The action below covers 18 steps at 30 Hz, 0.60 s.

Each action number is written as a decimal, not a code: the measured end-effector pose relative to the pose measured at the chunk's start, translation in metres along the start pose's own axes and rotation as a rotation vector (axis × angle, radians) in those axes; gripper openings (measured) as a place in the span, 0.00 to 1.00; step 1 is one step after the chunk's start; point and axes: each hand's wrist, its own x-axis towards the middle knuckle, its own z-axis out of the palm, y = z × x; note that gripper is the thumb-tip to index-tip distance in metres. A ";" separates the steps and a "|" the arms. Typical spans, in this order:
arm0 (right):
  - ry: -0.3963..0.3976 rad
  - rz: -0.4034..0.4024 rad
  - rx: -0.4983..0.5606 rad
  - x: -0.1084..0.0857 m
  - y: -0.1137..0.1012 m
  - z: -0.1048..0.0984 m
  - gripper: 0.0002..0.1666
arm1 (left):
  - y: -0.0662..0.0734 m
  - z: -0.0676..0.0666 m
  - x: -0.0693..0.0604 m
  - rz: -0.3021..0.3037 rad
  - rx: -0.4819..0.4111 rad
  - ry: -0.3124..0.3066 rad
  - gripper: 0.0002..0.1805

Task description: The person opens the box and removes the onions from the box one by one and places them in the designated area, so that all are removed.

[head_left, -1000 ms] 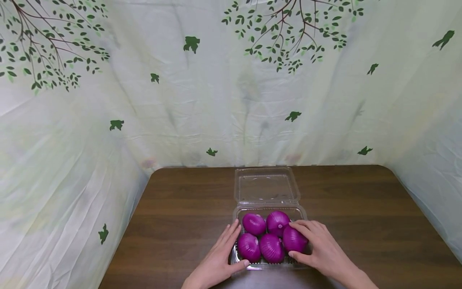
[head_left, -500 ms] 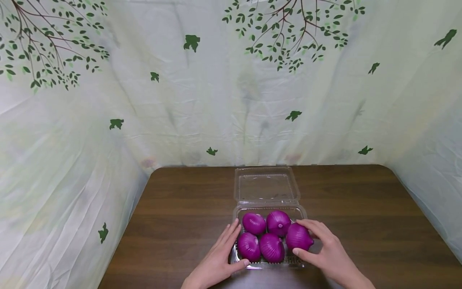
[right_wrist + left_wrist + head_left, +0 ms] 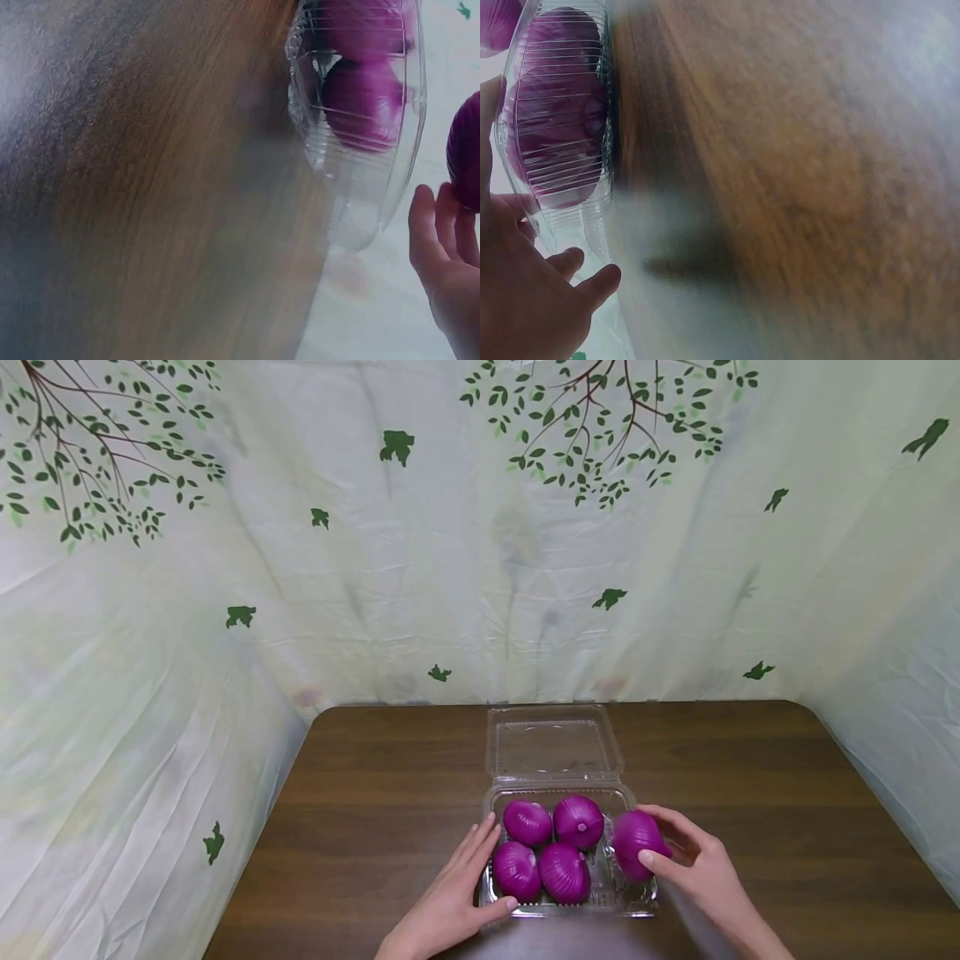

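Observation:
A clear plastic clamshell container (image 3: 606, 897) lies at the table's front with its lid (image 3: 555, 752) folded back. Inside, on the left and middle, sit several purple onions (image 3: 565, 873). My right hand (image 3: 705, 864) grips another purple onion (image 3: 636, 845) between thumb and fingers over the container's right side. In the right wrist view that onion (image 3: 466, 154) is held up clear of the container's wall. My left hand (image 3: 453, 893) rests along the left edge, fingers fairly straight and thumb at the front corner. The left wrist view shows the left hand (image 3: 529, 300) beside the ribbed wall.
The brown wooden table (image 3: 390, 793) extends to both sides and behind the container. A pale curtain (image 3: 480, 568) with leaf prints hangs along its back edge and at the sides.
My right hand has lifted the right-hand onion from its place among the others and moved it to the right. The container's right part shows now. My left hand stays in place.

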 end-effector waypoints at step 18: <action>-0.008 0.025 0.003 0.013 0.016 -0.031 0.32 | 0.000 -0.001 0.000 -0.005 0.000 -0.011 0.51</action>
